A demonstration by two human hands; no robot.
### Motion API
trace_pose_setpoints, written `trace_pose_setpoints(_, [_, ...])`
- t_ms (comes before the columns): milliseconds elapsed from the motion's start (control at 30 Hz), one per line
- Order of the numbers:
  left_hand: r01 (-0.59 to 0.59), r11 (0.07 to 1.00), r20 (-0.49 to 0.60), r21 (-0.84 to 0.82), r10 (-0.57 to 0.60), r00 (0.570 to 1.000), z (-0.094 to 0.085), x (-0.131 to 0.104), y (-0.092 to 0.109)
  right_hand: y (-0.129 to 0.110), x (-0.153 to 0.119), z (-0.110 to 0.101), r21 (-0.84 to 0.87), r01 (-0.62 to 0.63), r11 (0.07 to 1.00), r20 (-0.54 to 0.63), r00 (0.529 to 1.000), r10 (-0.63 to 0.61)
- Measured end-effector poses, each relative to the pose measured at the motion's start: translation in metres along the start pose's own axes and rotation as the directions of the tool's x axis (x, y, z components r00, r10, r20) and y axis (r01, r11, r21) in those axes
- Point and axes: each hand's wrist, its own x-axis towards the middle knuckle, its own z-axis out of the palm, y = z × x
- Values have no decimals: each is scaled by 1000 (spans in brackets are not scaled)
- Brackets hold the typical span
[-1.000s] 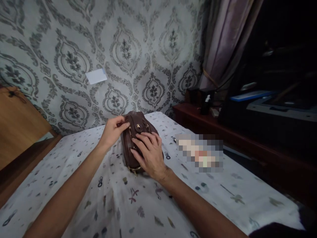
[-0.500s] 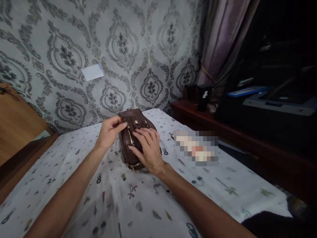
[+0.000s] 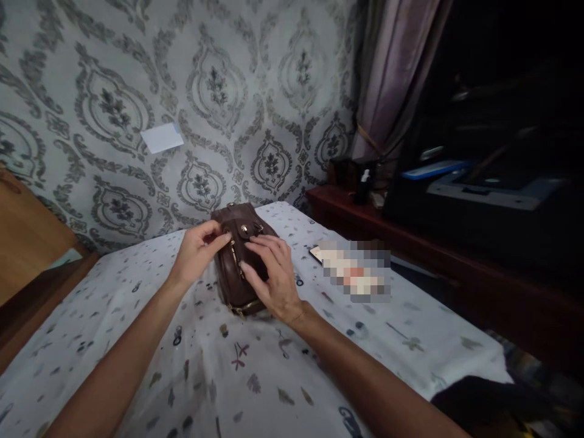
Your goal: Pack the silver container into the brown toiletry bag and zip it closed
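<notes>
A dark brown leather handbag (image 3: 223,280) with gold-coloured zips and studs lies on the patterned white sheet. My left hand (image 3: 194,252) is at its upper left edge, thumb and bent fingers pinched at the top end of the front pocket's zip (image 3: 234,252). The exact bit between those fingertips is hard to see. My right hand (image 3: 276,274) lies over the bag's right side, fingers stretched and thumb spread apart, touching the leather beside the zip. A second zip (image 3: 246,307) runs along the bag's lower end.
Right of the bag lies a phone (image 3: 315,253), mostly blurred out by a mosaic. A dark red wooden shelf (image 3: 333,204) with a black screen stands along the right. Wooden furniture (image 3: 31,243) is at left, and a patterned wall (image 3: 237,121) rises behind.
The view has shifted a little, so most things sit further left. My right thumb has moved slightly up along the zip; my left hand keeps its place on the bag.
</notes>
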Motion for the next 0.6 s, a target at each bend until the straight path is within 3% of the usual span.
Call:
trace_pose_setpoints(100, [-35, 999, 33, 41, 34, 999, 4, 10, 10, 2, -4, -9, 32, -140, 990, -74, 987, 142])
trace_pose_setpoints(233, [-115, 973, 99, 202, 97, 990, 17, 26, 22, 14, -17, -13, 53, -318, 946, -142, 936, 323])
trace_pose_setpoints(400, [-137, 885, 174, 445, 65, 983, 35, 43, 30, 17, -21, -13, 131, -351, 927, -122, 922, 366])
trace_pose_setpoints(600, [-112, 902, 65, 417, 93, 994, 44, 44, 27, 15, -20, -14, 234, -417, 879, -30, 900, 435])
